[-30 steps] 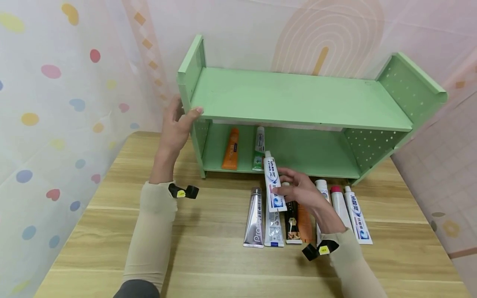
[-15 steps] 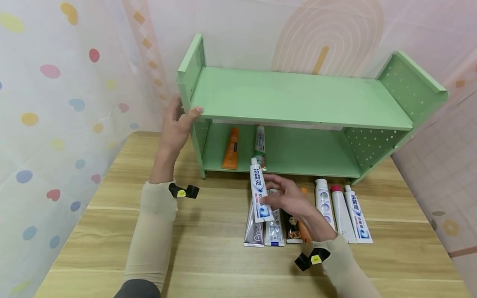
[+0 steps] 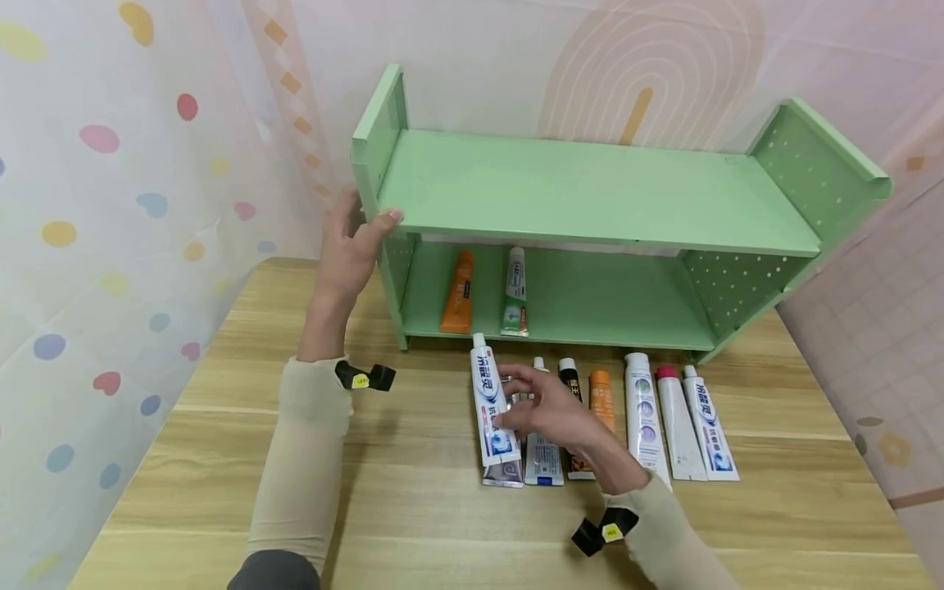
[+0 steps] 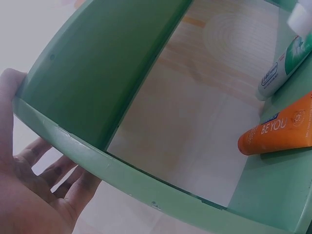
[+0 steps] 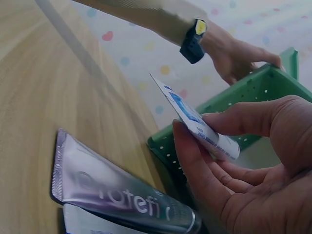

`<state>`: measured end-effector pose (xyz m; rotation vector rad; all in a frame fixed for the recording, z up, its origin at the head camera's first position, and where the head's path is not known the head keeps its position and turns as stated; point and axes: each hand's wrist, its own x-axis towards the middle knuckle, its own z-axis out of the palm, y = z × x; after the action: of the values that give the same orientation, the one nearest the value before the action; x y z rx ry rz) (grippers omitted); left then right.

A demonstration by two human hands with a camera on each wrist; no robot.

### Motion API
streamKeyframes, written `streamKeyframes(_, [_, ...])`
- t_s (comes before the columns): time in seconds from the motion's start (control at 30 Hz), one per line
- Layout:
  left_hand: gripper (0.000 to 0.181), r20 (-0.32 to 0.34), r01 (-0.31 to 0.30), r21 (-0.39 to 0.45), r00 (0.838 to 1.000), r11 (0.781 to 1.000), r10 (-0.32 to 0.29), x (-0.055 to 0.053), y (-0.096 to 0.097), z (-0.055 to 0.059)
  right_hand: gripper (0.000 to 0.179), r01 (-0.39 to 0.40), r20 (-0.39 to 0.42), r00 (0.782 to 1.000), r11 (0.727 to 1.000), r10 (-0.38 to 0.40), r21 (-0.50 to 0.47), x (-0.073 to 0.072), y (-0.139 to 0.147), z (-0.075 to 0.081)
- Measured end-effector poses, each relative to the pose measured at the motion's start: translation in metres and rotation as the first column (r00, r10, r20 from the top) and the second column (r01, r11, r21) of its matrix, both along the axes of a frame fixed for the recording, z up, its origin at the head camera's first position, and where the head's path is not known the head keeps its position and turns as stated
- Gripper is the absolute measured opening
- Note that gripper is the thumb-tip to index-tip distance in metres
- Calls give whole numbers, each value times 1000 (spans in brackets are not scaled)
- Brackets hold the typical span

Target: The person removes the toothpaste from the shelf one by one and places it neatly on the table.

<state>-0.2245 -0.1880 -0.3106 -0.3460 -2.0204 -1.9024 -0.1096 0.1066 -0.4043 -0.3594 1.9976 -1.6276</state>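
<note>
My right hand (image 3: pixel 549 407) pinches a white and blue toothpaste tube (image 3: pixel 490 401) between thumb and fingers, its cap toward the shelf. It is held above a silver tube (image 5: pixel 117 185) lettered "Protefi", which it mostly hides in the head view. My left hand (image 3: pixel 348 250) grips the left side of a green two-tier shelf (image 3: pixel 590 192), thumb over the edge and fingers on the outer face. On the lower tier stand an orange tube (image 3: pixel 459 295) and a green and white tube (image 3: pixel 515 295), apart from each other; the left wrist view shows "BE YOU" on the orange one.
On the wooden table (image 3: pixel 413 524), in front of the shelf, several more tubes lie in a row, among them a black one (image 3: pixel 570 377), another orange one (image 3: pixel 602 397), a tall white one (image 3: pixel 644 410) and a red-capped one (image 3: pixel 678 422). A patterned curtain (image 3: pixel 184 164) hangs behind.
My right hand has carried the white and blue tube leftward and toward the table's front, from before the green and white tube to over the silver one. The left hand stays put.
</note>
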Motion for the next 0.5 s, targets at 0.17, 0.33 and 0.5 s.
streamKeyframes(0.17, [53, -15, 3, 16, 1000, 1000, -3, -1, 0, -1, 75, 14, 20, 1000, 1000, -14, 15, 2, -8, -7])
streamKeyframes(0.33, [54, -9, 4, 15, 1000, 1000, -4, 0, 0, 0, 75, 70, 37, 997, 995, -72, 70, 4, -19, -14])
streamKeyframes(0.5, [55, 1, 11, 11, 1000, 1000, -12, 0, 0, 1, 75, 111, 34, 993, 986, -116, 128, 6, -28, -19])
